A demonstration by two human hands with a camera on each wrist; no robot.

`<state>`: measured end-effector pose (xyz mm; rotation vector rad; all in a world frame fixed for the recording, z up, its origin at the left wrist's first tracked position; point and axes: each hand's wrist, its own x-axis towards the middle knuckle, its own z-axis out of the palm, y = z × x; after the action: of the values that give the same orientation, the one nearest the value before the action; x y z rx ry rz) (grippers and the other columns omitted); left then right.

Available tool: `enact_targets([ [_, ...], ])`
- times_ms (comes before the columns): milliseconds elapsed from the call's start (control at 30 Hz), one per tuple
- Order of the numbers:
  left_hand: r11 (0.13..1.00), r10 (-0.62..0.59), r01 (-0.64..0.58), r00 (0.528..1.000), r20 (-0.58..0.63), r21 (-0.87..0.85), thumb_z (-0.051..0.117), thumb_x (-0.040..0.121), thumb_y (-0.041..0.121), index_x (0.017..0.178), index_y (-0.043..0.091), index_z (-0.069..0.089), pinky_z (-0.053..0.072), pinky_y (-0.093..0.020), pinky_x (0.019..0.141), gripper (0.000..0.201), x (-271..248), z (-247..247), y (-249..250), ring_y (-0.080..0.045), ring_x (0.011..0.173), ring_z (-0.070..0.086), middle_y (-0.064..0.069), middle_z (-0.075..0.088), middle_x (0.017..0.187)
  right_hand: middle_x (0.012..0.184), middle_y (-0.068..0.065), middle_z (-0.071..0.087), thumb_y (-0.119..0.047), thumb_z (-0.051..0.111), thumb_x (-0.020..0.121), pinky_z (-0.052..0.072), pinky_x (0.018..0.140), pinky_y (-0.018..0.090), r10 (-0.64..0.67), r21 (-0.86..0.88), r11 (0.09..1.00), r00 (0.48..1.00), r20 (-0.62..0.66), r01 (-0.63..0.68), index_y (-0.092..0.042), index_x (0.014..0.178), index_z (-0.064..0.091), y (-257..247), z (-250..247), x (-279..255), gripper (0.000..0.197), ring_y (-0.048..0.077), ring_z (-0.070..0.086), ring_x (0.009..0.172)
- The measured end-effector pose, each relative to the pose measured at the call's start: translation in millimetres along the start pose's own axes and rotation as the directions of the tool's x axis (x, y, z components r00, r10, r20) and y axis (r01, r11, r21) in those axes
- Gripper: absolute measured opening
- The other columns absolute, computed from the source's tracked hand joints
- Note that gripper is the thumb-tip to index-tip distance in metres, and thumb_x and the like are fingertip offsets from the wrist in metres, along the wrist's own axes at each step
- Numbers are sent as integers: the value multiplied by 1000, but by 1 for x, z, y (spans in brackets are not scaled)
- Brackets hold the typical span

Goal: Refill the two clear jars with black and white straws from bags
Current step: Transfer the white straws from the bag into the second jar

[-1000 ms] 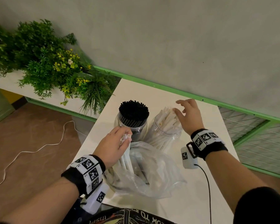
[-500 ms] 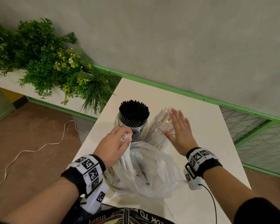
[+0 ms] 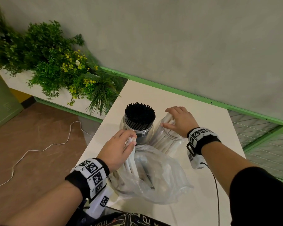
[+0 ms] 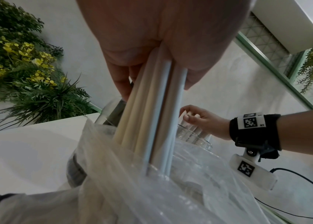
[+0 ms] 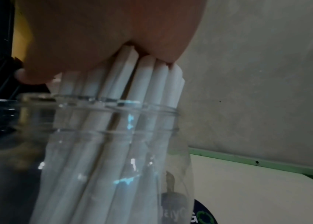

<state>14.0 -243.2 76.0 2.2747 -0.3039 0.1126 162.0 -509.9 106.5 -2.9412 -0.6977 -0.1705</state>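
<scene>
White table (image 3: 153, 98) in the head view, carrying two clear jars side by side: the left jar (image 3: 138, 133) packed with upright black straws (image 3: 140, 114), the right jar (image 3: 167, 139) holding white straws (image 3: 163, 142) that lean toward the wall. Nearer the person lies a crumpled clear plastic bag (image 3: 162, 176) with more white straws inside. Left hand (image 3: 119, 149), fingers curled round a small bundle of white straws (image 3: 131, 158) rising out of the bag's mouth. Right hand (image 3: 180, 120), resting on top of the white straws in the right jar, fingers bent over their ends and thumb at the jar's rim. Green plants with yellow flowers (image 3: 60, 69) stand left of the table; a white cable (image 3: 44, 148) trails on the brown floor. Left wrist view: the left-hand fingers (image 4: 121, 81) clasp the bundle, whose lower ends sit in the bag (image 4: 151, 189); beyond, the right hand (image 4: 203, 119) sits on the jar's straws. Right wrist view: the palm (image 5: 103, 30) presses on the straw tops (image 5: 146, 71), which stand above the jar's threaded rim (image 5: 117, 104) and crowd its right side.
</scene>
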Motion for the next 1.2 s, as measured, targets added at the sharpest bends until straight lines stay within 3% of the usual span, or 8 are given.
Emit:
enact_targets([
  [100, 1000, -3, 3, 1000, 1, 2, 31, 88, 51, 107, 33, 47, 48, -34, 81, 30, 0, 0, 0, -9, 92, 52, 16, 48, 106, 134, -5, 49, -73, 56, 72, 41, 99, 42, -2, -30, 1000, 1000, 2, 2, -26, 132, 46, 1, 2, 0, 76, 22, 38, 128],
  [233, 1000, -5, 5, 1000, 4, 1, 31, 88, 51, 107, 34, 47, 48, -36, 80, 30, 1, 0, 0, -11, 92, 54, 14, 49, 107, 119, -5, 57, -46, 61, 84, 48, 86, 40, 81, 9, 997, 992, -102, -80, -21, 120, 54, -1, 7, 2, 45, 21, 45, 115],
  [433, 1000, -3, 3, 1000, 0, -18, 32, 88, 50, 107, 32, 48, 48, -36, 82, 30, 1, 0, -1, -11, 95, 54, 14, 50, 108, 110, 5, 62, -14, 60, 89, 42, 84, 31, 207, 375, 925, 909, -363, -60, -11, 113, 61, 2, -1, 10, 24, 26, 55, 101],
  [633, 1000, 1, -1, 1000, 1, -17, 31, 88, 51, 108, 31, 49, 48, -34, 81, 33, 2, 0, -1, -9, 94, 53, 14, 50, 108, 123, 5, 61, -30, 56, 94, 42, 95, 33, 309, 328, 898, 951, -3, -291, -19, 123, 59, 14, -7, 16, 31, 27, 55, 113],
  [800, 1000, 12, -12, 1000, -3, -24, 33, 89, 49, 108, 32, 49, 48, -35, 81, 30, 4, 1, -2, -8, 93, 53, 15, 49, 107, 124, 8, 57, -13, 50, 96, 45, 97, 40, 323, 467, 857, 933, -157, -218, -14, 124, 58, 21, -11, 6, 29, 26, 56, 109],
  [967, 1000, 9, -10, 1000, -10, -25, 33, 89, 49, 107, 33, 48, 49, -37, 81, 29, 4, 2, -3, -11, 93, 54, 15, 50, 107, 135, 1, 47, -51, 53, 91, 31, 104, 31, 149, 405, 913, 965, -214, -51, -20, 132, 51, 24, -17, -22, 51, 19, 40, 125],
  [1067, 1000, 13, -14, 1000, -11, -25, 33, 89, 49, 107, 33, 48, 49, -37, 82, 28, 4, 1, -4, -11, 93, 54, 15, 50, 107, 144, 2, 38, -74, 49, 77, 29, 109, 38, 6, 217, 975, 975, -224, 43, -22, 140, 39, 33, -10, -42, 82, 21, 34, 131],
  [1200, 1000, 13, -13, 1000, -16, -29, 33, 89, 49, 107, 33, 48, 49, -37, 82, 28, 4, 1, -4, -10, 94, 54, 16, 50, 108, 154, 1, 25, -81, 46, 70, 27, 112, 46, 25, 94, 996, 989, -149, -11, -23, 148, 25, 48, 8, -56, 99, 24, 27, 138],
])
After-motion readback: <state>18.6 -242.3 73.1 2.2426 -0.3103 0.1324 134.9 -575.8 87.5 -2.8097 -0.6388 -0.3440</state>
